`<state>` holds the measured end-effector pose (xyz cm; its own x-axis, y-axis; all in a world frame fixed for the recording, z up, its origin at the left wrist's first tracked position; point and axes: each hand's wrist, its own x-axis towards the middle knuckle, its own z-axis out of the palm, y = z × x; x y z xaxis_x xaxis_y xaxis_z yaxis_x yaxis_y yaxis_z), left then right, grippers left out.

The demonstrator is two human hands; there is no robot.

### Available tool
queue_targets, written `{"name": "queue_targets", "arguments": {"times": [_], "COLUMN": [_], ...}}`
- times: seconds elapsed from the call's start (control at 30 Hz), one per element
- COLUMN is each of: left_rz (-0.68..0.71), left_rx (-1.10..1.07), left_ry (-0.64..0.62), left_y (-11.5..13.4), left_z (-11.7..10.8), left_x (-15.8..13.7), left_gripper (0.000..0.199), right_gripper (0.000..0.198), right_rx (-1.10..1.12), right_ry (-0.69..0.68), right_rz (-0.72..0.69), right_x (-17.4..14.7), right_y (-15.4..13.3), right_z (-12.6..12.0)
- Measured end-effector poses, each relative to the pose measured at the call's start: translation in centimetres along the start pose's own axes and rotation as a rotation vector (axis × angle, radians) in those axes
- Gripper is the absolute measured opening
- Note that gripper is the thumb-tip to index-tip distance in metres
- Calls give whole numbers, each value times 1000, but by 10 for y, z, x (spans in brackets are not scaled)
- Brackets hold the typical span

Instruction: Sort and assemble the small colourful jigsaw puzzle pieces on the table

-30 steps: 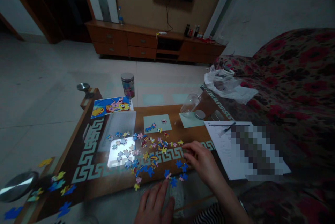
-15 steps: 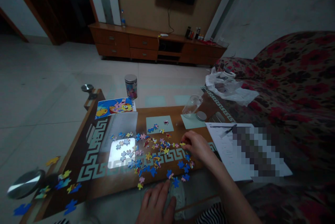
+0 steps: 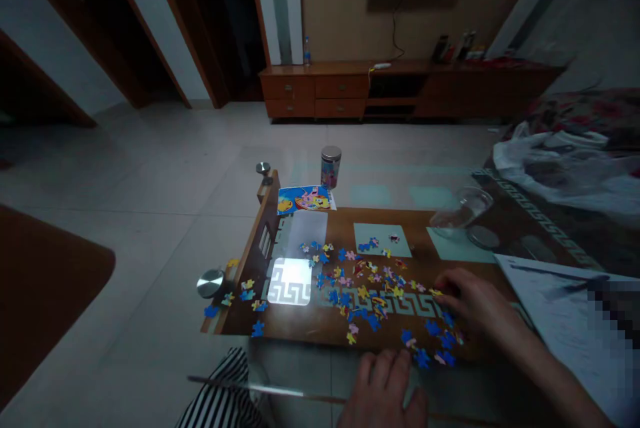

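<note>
My right hand (image 3: 465, 298) is over the right end of the scattered jigsaw pieces (image 3: 373, 275), its fingers pinched on a yellow puzzle piece (image 3: 435, 292). Closer to me, my left hand (image 3: 385, 388) lies palm down at the near edge of the glass table, fingers stretched out and holding nothing. Several blue pieces (image 3: 433, 328) lie between the two hands. A few pieces sit apart on a pale green rectangle (image 3: 360, 231). The cartoon reference picture (image 3: 305, 200) lies at the far left of the table, beside a printed tin (image 3: 331, 168).
A clear jar (image 3: 463, 208) lies tipped near a round lid (image 3: 483, 237). Papers (image 3: 545, 315) with a pen (image 3: 580, 287) cover the right side. A plastic bag (image 3: 555, 168) is beyond them. Metal table fittings (image 3: 210, 283) stand at the left edge.
My view has turned left, so the table and everything on it appear farther right. Both hands stay at about the same places over the table.
</note>
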<state>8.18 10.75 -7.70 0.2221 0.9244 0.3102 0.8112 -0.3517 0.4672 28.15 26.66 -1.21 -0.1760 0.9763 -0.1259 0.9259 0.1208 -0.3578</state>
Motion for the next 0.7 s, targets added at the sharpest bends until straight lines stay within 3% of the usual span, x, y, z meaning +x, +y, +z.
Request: {"name": "queue_targets", "arguments": {"times": [0.37,0.5,0.7], "left_rz": [139,77,83], "left_rx": [-26,-75,-7], "left_ry": [131,204,84], "left_y": [-11,-8,-8], "left_z": [2,-6,-7], "left_x": [-8,-7,-9], "left_gripper": [35,36,36], "right_gripper": [6,5,8], "right_rx": [-39,-40,-29], "right_ry": [6,4,18], "right_rz": [42,34,26], "right_x": [-7,-7,-8], "right_y": [-9,-7,-8], "right_z": [-1,1,0]}}
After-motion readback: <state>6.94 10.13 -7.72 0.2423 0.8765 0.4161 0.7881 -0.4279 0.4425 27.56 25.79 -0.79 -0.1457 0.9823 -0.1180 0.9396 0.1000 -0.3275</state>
